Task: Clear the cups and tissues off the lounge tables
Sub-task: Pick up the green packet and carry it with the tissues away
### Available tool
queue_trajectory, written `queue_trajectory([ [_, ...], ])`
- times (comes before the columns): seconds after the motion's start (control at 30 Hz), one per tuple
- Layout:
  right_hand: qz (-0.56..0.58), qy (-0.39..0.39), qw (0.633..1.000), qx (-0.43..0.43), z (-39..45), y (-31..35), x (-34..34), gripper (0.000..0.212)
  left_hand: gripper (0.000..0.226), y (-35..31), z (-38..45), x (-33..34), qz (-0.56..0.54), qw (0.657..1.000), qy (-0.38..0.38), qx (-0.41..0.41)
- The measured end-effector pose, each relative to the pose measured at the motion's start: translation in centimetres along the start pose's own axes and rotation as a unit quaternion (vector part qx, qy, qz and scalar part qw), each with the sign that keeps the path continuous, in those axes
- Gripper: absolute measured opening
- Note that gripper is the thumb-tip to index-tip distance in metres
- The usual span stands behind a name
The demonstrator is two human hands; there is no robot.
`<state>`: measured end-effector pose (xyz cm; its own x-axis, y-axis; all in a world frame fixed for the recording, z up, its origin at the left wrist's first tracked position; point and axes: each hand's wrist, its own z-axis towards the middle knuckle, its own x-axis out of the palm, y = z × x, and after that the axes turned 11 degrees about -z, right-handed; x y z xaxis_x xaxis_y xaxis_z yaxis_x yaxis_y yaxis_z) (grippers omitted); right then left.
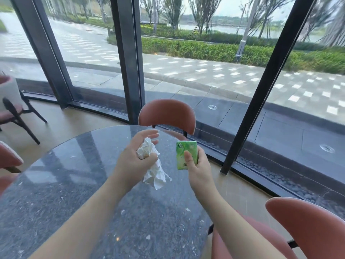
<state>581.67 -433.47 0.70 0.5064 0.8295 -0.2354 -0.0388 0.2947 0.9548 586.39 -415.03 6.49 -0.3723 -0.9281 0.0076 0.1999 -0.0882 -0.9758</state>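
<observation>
Two hands hover mid-frame above the round stone table [56, 184]. Left hand [134, 157] clutches a crumpled white tissue [155, 172], forefingers extended; right hand [197, 165] pinches a green tissue packet [187, 155]. Both items look light and soft: the tissue tears easily, so bunch it whole; the packet's film may slip, so grip its flat faces. Pink chairs [167, 114] crowd the table's edge at centre and lower right; open floor lies left.

A café-style lounge: a round dark stone table [56, 184] ringed by terracotta upholstered chairs [167, 114], beside a curved wall of floor-to-ceiling windows [196, 71] facing a paved walkway and hedges.
</observation>
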Motion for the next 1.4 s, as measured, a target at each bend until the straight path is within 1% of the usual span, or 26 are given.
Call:
queue_trajectory([
  [0.1, -0.010, -0.022, 0.999, -0.048, 0.2, 3.3, -0.7, 0.007, 0.057, -2.8, 0.3, -0.1, 0.001, 0.999, 0.002, 0.037],
  [0.23, -0.002, -0.046, 0.994, -0.097, 0.6, 8.4, -1.8, 0.009, 0.054, -6.8, 0.8, -0.5, -0.009, 0.995, -0.002, 0.103],
  [0.3, 0.003, -0.054, 0.991, -0.122, 0.9, 10.9, -2.3, 0.006, 0.051, -8.9, 1.1, -0.6, -0.009, 0.991, -0.004, 0.133],
  [0.43, 0.020, -0.065, 0.984, -0.164, 1.3, 15.6, -3.2, 0.006, 0.046, -13.1, 1.8, -1.1, -0.004, 0.981, -0.005, 0.194],
  [0.57, 0.025, -0.078, 0.975, -0.206, 1.6, 19.5, -3.5, 0.003, 0.050, -16.7, 2.2, -1.7, -0.011, 0.972, -0.001, 0.234],
  [0.7, 0.012, -0.084, 0.970, -0.227, 1.3, 22.1, -3.5, 0.003, 0.050, -19.3, 2.2, -2.3, -0.003, 0.963, -0.009, 0.271],
  [0.8, 0.013, -0.093, 0.967, -0.238, 1.1, 23.5, -3.3, 0.004, 0.050, -20.4, 2.0, -3.0, -0.004, 0.958, -0.014, 0.286],
  [0.93, 0.032, -0.098, 0.963, -0.249, 0.7, 25.0, -2.5, 0.004, 0.052, -20.5, 1.6, -4.3, 0.026, 0.954, -0.042, 0.296],
  [1.03, 0.035, -0.097, 0.962, -0.252, 0.2, 25.2, -1.6, 0.004, 0.053, -20.3, 1.2, -5.3, 0.011, 0.956, -0.042, 0.291],
  [1.13, 0.035, -0.097, 0.964, -0.247, -0.4, 24.8, -0.6, 0.005, 0.045, -19.9, 1.0, -6.0, -0.013, 0.956, -0.045, 0.291],
  [1.23, 0.043, -0.090, 0.967, -0.235, -1.0, 24.1, 0.3, 0.007, 0.031, -18.9, 1.2, -6.5, -0.018, 0.955, -0.056, 0.292],
  [1.4, 0.040, -0.088, 0.971, -0.220, -2.0, 22.1, 0.6, 0.014, 0.024, -16.8, 1.8, -6.7, -0.053, 0.963, -0.043, 0.261],
])
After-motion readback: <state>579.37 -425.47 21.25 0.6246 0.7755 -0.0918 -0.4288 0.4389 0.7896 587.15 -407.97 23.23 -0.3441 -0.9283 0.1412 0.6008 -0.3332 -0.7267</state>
